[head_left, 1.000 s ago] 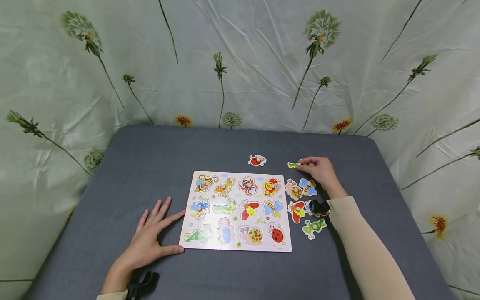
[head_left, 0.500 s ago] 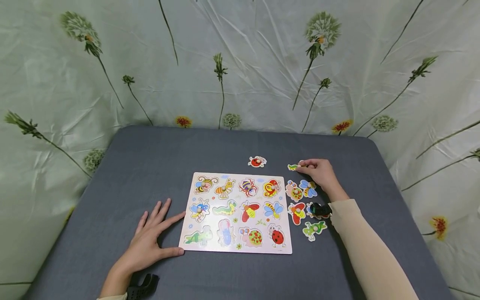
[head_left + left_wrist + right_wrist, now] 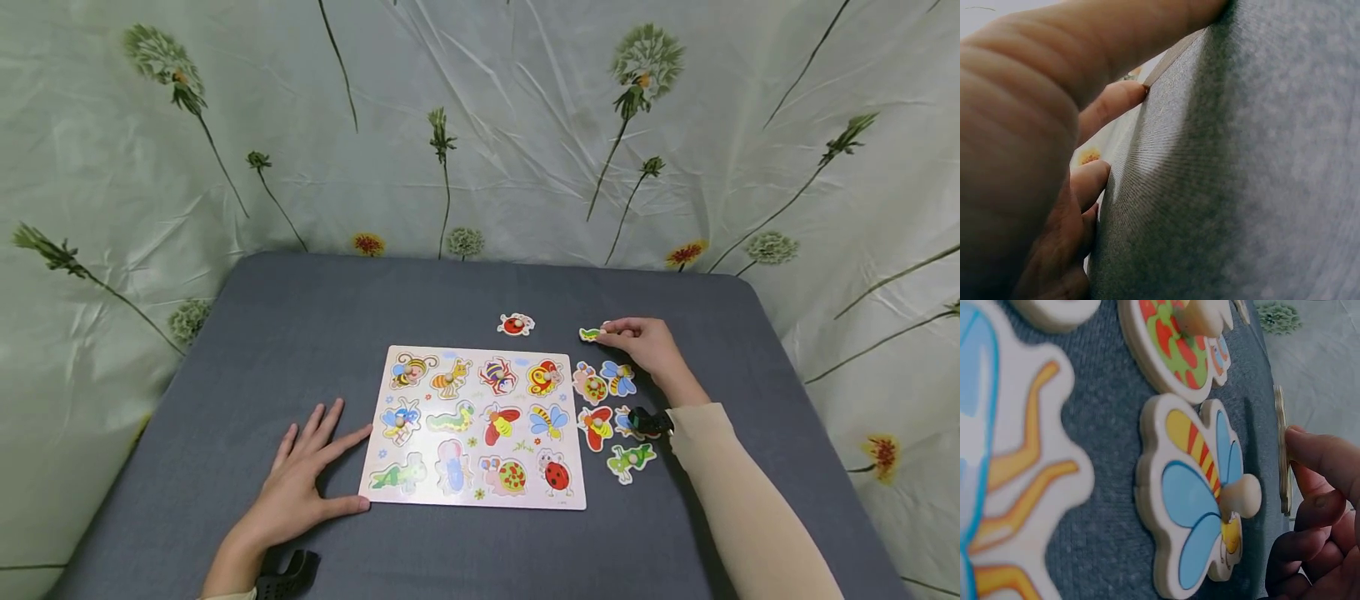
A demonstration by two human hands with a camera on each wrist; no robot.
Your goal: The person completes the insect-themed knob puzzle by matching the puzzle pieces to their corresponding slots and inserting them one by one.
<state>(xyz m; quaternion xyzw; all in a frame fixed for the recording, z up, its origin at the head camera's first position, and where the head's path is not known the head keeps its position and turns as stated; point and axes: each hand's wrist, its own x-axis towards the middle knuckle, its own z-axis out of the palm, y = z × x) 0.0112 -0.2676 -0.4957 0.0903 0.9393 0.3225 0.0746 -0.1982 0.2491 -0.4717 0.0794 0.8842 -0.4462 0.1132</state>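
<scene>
My right hand (image 3: 648,346) pinches a green caterpillar puzzle piece (image 3: 589,335) between thumb and fingertips, beyond the board's far right corner. In the right wrist view the caterpillar piece (image 3: 1284,456) appears edge-on, mostly out of sight. My left hand (image 3: 296,483) lies spread on the table, its thumb and index fingertips at the left edge of the pink insect puzzle board (image 3: 480,442). A pale caterpillar-shaped recess (image 3: 450,417) shows in the board's middle row. In the left wrist view, the left hand's fingers (image 3: 1110,109) rest against the cloth.
Right of the board lie a snail piece (image 3: 590,383), a dragonfly piece (image 3: 618,378), a red-winged bug piece (image 3: 596,428), a grasshopper piece (image 3: 630,460) and a partly hidden blue-winged piece (image 3: 623,422). A ladybug piece (image 3: 516,324) lies behind the board on the grey tablecloth (image 3: 375,300).
My right wrist and forearm have shifted slightly to the right, with the caterpillar piece still pinched. The left hand has stayed put by the board.
</scene>
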